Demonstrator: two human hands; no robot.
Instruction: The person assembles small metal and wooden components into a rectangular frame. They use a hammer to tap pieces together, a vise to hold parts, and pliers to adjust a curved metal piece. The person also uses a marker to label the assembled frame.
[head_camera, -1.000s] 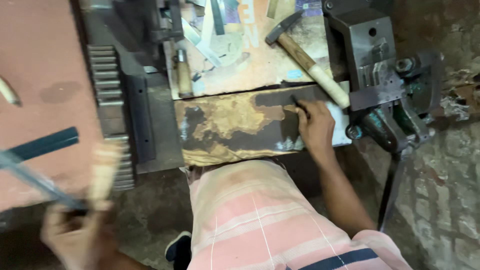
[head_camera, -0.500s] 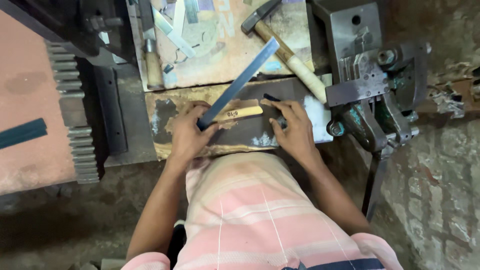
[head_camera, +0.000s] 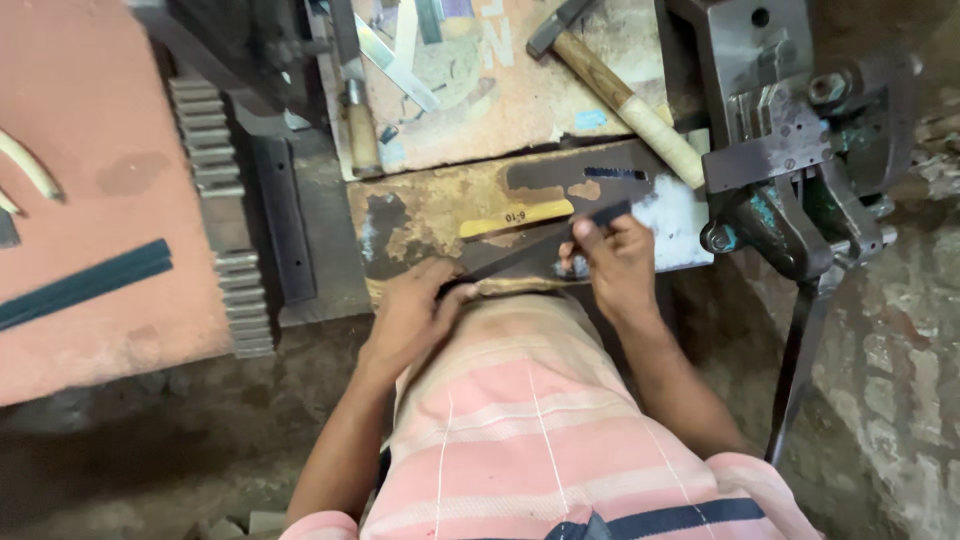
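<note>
Held at both ends: a dark metal strip (head_camera: 530, 252), lying low across the near edge of the worn surface (head_camera: 420, 215), long axis slanting from near left up to far right. Left hand (head_camera: 415, 312) closed on the near-left end, fingers curled over it; right hand (head_camera: 618, 262) pinched on the far-right end, thumb and fingers together around the tip. Just beyond the strip, a yellow ruler (head_camera: 515, 217), roughly parallel. Farther off, a hammer (head_camera: 610, 85); to the right, a heavy vise (head_camera: 790, 150).
</note>
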